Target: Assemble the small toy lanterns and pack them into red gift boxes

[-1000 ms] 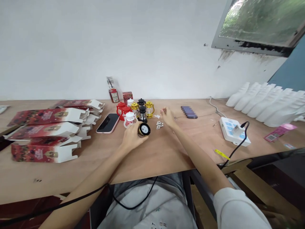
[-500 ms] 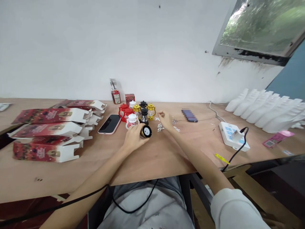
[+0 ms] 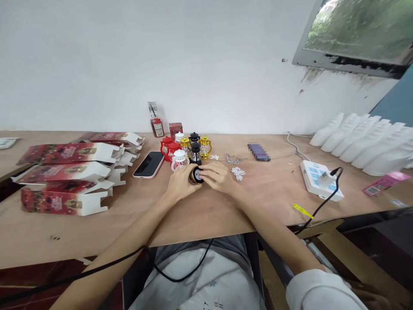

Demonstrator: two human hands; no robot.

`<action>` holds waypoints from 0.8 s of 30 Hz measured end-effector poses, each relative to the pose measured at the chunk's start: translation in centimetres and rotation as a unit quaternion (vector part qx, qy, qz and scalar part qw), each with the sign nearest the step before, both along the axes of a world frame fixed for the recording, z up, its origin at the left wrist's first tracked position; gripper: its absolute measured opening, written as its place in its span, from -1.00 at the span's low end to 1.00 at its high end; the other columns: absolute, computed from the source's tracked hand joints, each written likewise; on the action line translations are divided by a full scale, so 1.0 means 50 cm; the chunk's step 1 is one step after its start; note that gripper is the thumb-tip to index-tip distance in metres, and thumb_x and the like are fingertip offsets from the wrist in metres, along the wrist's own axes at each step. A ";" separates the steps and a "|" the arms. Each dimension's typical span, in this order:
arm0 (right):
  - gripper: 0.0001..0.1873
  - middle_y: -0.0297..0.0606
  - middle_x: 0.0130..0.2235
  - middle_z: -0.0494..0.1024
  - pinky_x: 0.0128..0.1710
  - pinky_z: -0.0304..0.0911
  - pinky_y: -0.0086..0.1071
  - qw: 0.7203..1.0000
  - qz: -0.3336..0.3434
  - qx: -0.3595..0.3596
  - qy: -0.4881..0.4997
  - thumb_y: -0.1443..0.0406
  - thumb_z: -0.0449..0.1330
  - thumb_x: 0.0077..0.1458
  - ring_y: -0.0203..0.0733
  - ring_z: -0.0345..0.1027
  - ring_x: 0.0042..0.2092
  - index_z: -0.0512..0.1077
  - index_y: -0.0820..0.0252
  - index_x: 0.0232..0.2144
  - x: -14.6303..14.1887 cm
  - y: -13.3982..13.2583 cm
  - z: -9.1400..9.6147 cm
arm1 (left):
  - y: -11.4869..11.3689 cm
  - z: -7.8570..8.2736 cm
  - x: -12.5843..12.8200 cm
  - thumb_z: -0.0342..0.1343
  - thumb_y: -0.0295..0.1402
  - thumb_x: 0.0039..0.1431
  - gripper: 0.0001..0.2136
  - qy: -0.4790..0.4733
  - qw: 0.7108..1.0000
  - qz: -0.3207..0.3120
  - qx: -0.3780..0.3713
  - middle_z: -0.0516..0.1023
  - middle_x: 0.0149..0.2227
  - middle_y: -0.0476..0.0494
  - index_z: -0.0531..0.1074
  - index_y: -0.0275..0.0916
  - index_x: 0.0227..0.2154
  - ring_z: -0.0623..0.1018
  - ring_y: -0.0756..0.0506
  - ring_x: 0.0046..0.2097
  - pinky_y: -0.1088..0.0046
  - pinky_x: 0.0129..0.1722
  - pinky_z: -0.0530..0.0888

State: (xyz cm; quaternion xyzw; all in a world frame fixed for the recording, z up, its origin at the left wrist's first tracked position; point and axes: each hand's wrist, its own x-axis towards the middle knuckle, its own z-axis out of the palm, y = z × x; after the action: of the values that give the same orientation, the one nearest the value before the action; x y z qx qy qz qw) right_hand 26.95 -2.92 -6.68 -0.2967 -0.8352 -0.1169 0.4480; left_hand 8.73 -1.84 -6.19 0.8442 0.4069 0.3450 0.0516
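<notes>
My left hand point(image 3: 180, 184) is wrapped round a small black and gold lantern point(image 3: 192, 177), tipped so that its round base faces right toward my other hand. My right hand point(image 3: 221, 177) has its fingers bunched against that base; whatever they pinch is too small to make out. Just behind stand several mini lanterns: a white one point(image 3: 180, 160), a black one point(image 3: 195, 151), a gold one point(image 3: 205, 147) and a red one point(image 3: 167, 146). Right of them lie small white pieces point(image 3: 238, 173), a few more white bits point(image 3: 214, 157) and a heap of thin metal pieces point(image 3: 232, 159).
Flattened red boxes point(image 3: 64, 168) are stacked at left, beside a phone point(image 3: 149, 165). A bottle point(image 3: 156, 125) and a small red box point(image 3: 176, 128) stand by the wall. To the right are a blurred phone point(image 3: 259, 152), a power strip point(image 3: 319, 180) and a row of white plastic pieces point(image 3: 361, 142).
My right hand has come back from beside the small parts to the lantern's base. The lantern stays in my left hand. The view has shifted slightly.
</notes>
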 end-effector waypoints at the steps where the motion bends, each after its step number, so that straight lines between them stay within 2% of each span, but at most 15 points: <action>1: -0.83 -0.19 -0.17 0.59 -0.19 0.36 -0.22 1.000 0.002 -0.001 -0.004 0.27 0.11 0.15 -0.18 0.45 -0.21 0.52 0.10 -0.32 -0.001 0.000 0.000 | -0.001 0.001 0.000 0.17 -0.33 -0.18 -0.54 0.004 1.000 0.004 -0.003 0.53 -0.11 -0.20 0.35 -0.19 -0.10 0.51 -0.26 -0.07 0.23 -0.08 0.43; 5: -0.80 -0.19 -0.16 0.59 -0.20 0.39 -0.24 1.000 0.010 0.008 -0.011 0.27 0.09 0.16 -0.19 0.46 -0.20 0.53 0.11 -0.29 -0.004 -0.001 0.002 | -0.001 0.002 -0.002 0.16 -0.29 -0.16 -0.54 0.012 1.000 0.013 -0.005 0.53 -0.12 -0.23 0.35 -0.22 -0.10 0.51 -0.27 -0.07 0.22 -0.10 0.44; 10: -0.81 -0.13 -0.15 0.58 -0.18 0.40 -0.25 0.997 0.032 0.073 -0.024 0.31 0.12 0.15 -0.19 0.47 -0.18 0.52 0.18 -0.24 0.000 0.004 0.002 | 0.001 0.003 -0.004 0.15 -0.29 -0.15 -0.55 0.022 1.000 0.013 0.009 0.53 -0.10 -0.23 0.34 -0.23 -0.10 0.52 -0.26 -0.07 0.23 -0.09 0.44; 16: -0.78 -0.10 -0.12 0.58 -0.19 0.42 -0.26 0.990 -0.003 0.100 -0.094 0.36 0.07 0.18 -0.18 0.46 -0.15 0.49 0.23 -0.19 0.000 0.010 -0.006 | 0.006 0.003 -0.008 0.14 -0.28 -0.11 -0.56 0.024 0.999 0.004 0.032 0.53 -0.11 -0.25 0.34 -0.29 -0.11 0.51 -0.25 -0.07 0.24 -0.08 0.44; 24: -0.82 -0.15 -0.17 0.60 -0.14 0.45 -0.35 0.974 -0.008 0.204 -0.101 0.41 0.10 0.15 -0.24 0.48 -0.18 0.49 0.26 -0.24 -0.012 0.020 -0.020 | 0.019 -0.008 -0.011 0.13 -0.26 -0.11 -0.58 0.034 0.999 0.004 0.040 0.52 -0.13 -0.28 0.34 -0.30 -0.14 0.50 -0.26 -0.09 0.23 -0.10 0.42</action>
State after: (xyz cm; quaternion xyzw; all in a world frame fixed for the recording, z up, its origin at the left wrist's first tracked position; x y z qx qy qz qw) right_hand 26.35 -1.90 -7.70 -0.1920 -0.8321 -0.3181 0.4117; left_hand 8.20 -0.91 -6.57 0.8553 0.3974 0.3324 0.0030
